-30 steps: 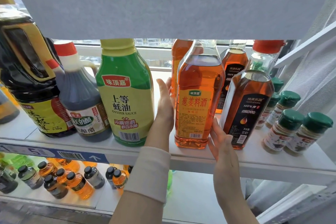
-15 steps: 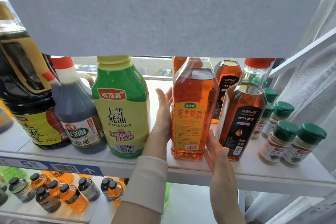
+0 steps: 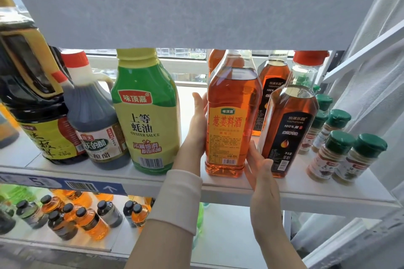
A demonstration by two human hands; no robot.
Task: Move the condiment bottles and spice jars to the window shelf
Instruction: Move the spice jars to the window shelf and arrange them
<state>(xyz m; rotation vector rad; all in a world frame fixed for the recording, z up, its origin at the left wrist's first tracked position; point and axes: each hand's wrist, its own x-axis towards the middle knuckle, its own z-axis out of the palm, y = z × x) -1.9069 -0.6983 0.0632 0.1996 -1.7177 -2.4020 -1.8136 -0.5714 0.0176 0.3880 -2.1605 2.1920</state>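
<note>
The left grip (image 3: 197,124) lies flat, fingers straight, against the left side of the cooking wine bottle (image 3: 229,120). The right grip (image 3: 260,172) is spread the same way, its fingers laid on the bottle's lower right side. Neither curls round it, so the bottle is only pressed between two flat hands. It stands upright on the window shelf (image 3: 306,190), close to the front edge.

The likeliest trouble is slip. The bottle looks full and smooth-walled, and any lift on palm pressure alone could let it slide down and drop off the edge.

The right grip sits in the narrow gap beside the dark-labelled oil bottle (image 3: 288,129), which is also near the edge. A nudge from the knuckles could tip that bottle onto the green-capped spice jars (image 3: 336,150) beyond it.

The back of the left grip is just beside the oyster sauce bottle (image 3: 145,116). More amber bottles stand directly behind, so a hard push inward would knock them.
</note>
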